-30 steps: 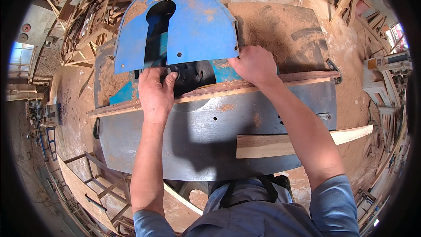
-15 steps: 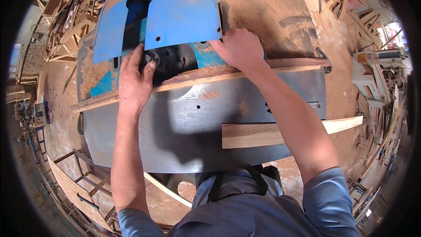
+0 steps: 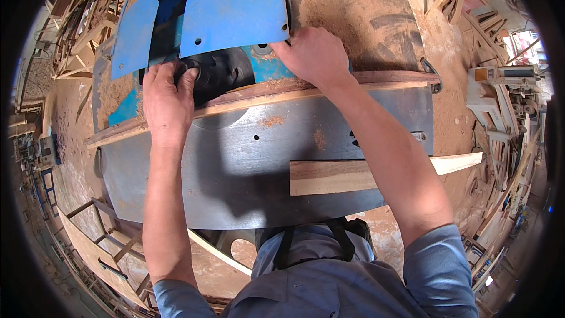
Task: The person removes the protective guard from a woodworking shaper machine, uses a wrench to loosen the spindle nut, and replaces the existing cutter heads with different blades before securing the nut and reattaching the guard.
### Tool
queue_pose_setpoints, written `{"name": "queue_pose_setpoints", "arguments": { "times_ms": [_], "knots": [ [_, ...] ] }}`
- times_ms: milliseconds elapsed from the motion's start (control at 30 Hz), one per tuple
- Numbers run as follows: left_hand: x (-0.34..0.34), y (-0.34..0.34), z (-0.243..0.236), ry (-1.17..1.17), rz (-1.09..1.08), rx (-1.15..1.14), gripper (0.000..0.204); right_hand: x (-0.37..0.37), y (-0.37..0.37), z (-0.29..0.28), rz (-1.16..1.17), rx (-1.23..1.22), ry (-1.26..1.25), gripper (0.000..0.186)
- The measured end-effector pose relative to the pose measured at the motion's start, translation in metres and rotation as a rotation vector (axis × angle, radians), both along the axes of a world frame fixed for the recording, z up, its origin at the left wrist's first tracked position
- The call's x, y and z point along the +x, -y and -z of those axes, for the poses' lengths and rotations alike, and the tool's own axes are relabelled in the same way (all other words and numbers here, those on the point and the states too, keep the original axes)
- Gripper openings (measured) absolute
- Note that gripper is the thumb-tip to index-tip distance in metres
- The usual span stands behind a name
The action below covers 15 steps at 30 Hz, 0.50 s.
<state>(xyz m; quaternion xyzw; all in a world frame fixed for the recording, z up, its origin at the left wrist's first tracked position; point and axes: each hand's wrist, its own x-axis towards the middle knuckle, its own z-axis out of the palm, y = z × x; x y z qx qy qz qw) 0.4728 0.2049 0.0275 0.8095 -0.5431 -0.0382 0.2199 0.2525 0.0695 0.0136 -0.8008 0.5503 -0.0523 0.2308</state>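
Observation:
A blue sheet-metal cover [image 3: 241,15] with a keyhole-shaped slot stands tilted over the back of a machine. My right hand [image 3: 315,59] is closed on the lower right edge of the cover. Under the cover's front edge a black round machine part [image 3: 220,73] sits in a dark opening. My left hand [image 3: 169,103] is at the left side of this opening, its thumb and curled fingers gripping part of the black assembly; the fingertips are partly hidden. A wooden fence strip [image 3: 247,94] runs across the machine just in front of the opening.
The grey metal table [image 3: 253,200] carries a pale tapered board [image 3: 335,178] at its right, under my right forearm. Sawdust covers the back surface [image 3: 353,29]. Stacked timber [image 3: 97,38] stands back left, a white machine [image 3: 491,100] at far right, and a wooden frame [image 3: 100,253] lower left.
The fingers of my left hand have curled in more around the black part. My right hand stays on the cover's corner. The whole view has shifted slightly.

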Motion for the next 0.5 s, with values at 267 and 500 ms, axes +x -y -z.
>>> {"name": "queue_pose_setpoints", "arguments": {
  "times_ms": [267,500],
  "knots": [
    [-0.002,-0.003,0.006,0.116,-0.054,-0.01,0.025,0.0,0.001,-0.002,-0.02,0.025,-0.029,0.062],
    [0.005,-0.007,0.009,-0.023,0.071,-0.083,0.032,0.001,0.0,-0.005,-0.041,0.045,-0.037,0.062]
  ]
}}
